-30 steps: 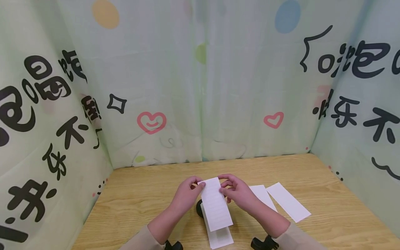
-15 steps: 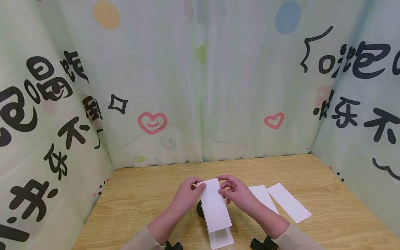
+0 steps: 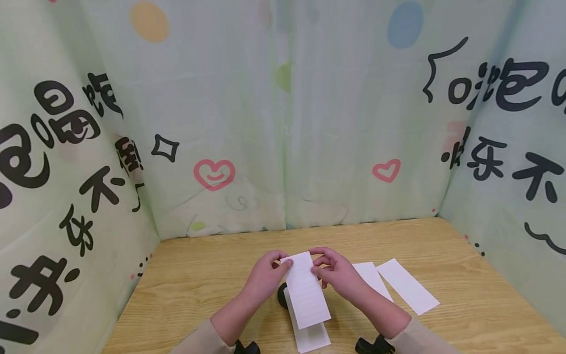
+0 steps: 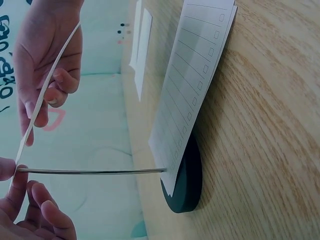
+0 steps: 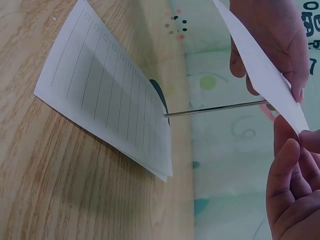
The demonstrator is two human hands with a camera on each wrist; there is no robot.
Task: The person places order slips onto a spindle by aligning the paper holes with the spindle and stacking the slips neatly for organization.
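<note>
A white lined paper slip is held between both hands, above a paper spike with a round black base and an upright metal rod. My left hand pinches the slip's far left corner, thumb on top. On the far right edge, my right hand pinches it between thumb and fingers. The rod's upper end meets the slip right by the left fingertips in the left wrist view. Lower down, lined slips with small checkboxes are pierced by the rod and lie tilted over the base.
Two more white slips lie on the wooden table to the right: one in full view, the other partly behind the right forearm. Printed curtains enclose the table's back and sides. Black devices sit at both wrists.
Both hands and the slip stay almost in place, with only slight shifts. The slips on the table and the spike are unchanged.
</note>
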